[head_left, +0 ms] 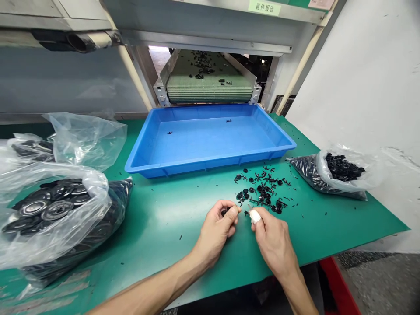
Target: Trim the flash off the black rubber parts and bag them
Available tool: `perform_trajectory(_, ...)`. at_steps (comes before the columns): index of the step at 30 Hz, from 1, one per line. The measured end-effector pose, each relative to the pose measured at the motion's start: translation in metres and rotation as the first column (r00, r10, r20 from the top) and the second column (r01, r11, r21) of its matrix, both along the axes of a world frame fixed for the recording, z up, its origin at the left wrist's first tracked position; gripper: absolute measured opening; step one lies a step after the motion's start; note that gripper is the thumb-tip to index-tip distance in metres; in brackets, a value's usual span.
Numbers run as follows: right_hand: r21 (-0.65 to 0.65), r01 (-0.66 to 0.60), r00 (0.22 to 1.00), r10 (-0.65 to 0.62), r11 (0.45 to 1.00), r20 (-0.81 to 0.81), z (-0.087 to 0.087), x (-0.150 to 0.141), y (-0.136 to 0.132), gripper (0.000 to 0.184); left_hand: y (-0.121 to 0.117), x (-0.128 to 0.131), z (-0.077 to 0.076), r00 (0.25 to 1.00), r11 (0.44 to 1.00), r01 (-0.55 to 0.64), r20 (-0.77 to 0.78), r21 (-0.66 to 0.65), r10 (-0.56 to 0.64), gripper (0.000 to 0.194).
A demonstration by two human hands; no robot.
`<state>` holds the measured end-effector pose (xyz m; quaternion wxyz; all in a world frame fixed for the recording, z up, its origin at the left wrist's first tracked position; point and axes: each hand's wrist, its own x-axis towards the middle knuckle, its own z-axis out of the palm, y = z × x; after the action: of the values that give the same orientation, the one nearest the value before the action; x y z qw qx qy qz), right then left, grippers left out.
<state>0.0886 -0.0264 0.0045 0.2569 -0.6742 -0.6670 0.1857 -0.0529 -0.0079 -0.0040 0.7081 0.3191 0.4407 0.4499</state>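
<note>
My left hand pinches a small black plastic part between thumb and fingertips, over the green work table. My right hand is close beside it, its fingertips bunched, with white tape wrapped around one finger. Whether those fingertips hold anything is hidden. Just beyond both hands lies a scattered heap of black moulded plastic parts and runner pieces. Short black bits are strewn across the table around it.
A blue plastic tray holds a few black bits, in front of a green conveyor belt carrying black parts. Clear plastic bags of black discs and black parts sit on the table's left and right.
</note>
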Motion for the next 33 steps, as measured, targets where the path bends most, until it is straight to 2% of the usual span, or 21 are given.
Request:
perform_trajectory(2,0.081,-0.039,0.997,0.034,0.996,0.071,0.002,-0.001,0.012,0.026,0.002,-0.001,0.002,0.996,0.999,-0.041,0.084,-0.020,0.042,0.019)
perform_trajectory(4,0.108,-0.127,0.978,0.107,0.986,0.177,0.005,-0.005,0.027,0.030,0.004,-0.003,0.005,0.982,0.997,-0.067,0.176,-0.046,0.074,0.019)
perform_trajectory(7,0.023,-0.199,0.912,0.177,0.980,0.371,0.010,-0.013,0.046,0.028,0.006,-0.006,0.007,0.965,0.993,-0.071,0.247,-0.092,0.092,0.022)
perform_trajectory(9,0.010,-0.189,0.902,0.170,0.982,0.398,0.013,-0.013,0.052,0.027,0.006,-0.007,0.008,0.960,0.991,-0.068,0.262,-0.117,0.097,0.024)
perform_trajectory(10,0.026,-0.185,0.920,0.164,0.982,0.356,0.014,-0.012,0.053,0.028,0.006,-0.007,0.007,0.962,0.990,-0.066,0.256,-0.126,0.096,0.025)
perform_trajectory(12,0.052,-0.180,0.970,0.168,0.982,0.174,0.017,-0.006,0.049,0.028,0.005,-0.007,0.006,0.973,0.991,-0.052,0.217,-0.127,0.079,0.027)
perform_trajectory(14,-0.011,-0.148,0.987,0.147,0.989,-0.065,0.021,-0.001,0.040,0.026,0.003,-0.006,0.004,0.986,0.995,-0.021,0.162,-0.097,0.037,0.031)
perform_trajectory(17,-0.189,-0.095,0.947,0.030,0.977,-0.321,0.026,0.002,0.025,0.022,0.001,-0.004,0.000,0.993,0.999,0.002,0.120,-0.038,0.003,0.040)
perform_trajectory(19,-0.225,-0.086,0.916,-0.012,0.970,-0.402,0.027,-0.001,0.017,0.020,0.000,-0.004,-0.001,0.994,1.000,0.017,0.111,-0.018,-0.015,0.041)
perform_trajectory(22,-0.202,-0.097,0.894,-0.004,0.975,-0.448,0.027,-0.006,0.013,0.021,0.000,-0.003,-0.002,0.995,0.999,0.040,0.091,-0.011,-0.039,0.036)
perform_trajectory(24,-0.178,-0.101,0.899,0.013,0.979,-0.438,0.025,-0.006,0.011,0.023,0.001,-0.002,-0.003,0.995,1.000,0.014,0.102,-0.012,-0.013,0.032)
perform_trajectory(27,-0.056,-0.130,0.926,0.101,0.990,-0.363,0.023,-0.002,0.007,0.032,0.002,-0.002,-0.001,0.982,0.998,-0.054,0.181,-0.011,0.055,0.031)
perform_trajectory(29,0.040,-0.154,0.945,0.158,0.987,-0.286,0.023,0.002,0.001,0.037,0.003,-0.003,-0.001,0.972,0.999,-0.050,0.227,-0.010,0.051,0.032)
perform_trajectory(33,0.091,-0.082,0.976,0.098,0.992,-0.192,0.023,0.003,-0.010,0.037,0.004,-0.005,0.000,0.960,0.998,-0.002,0.279,-0.057,0.018,0.032)
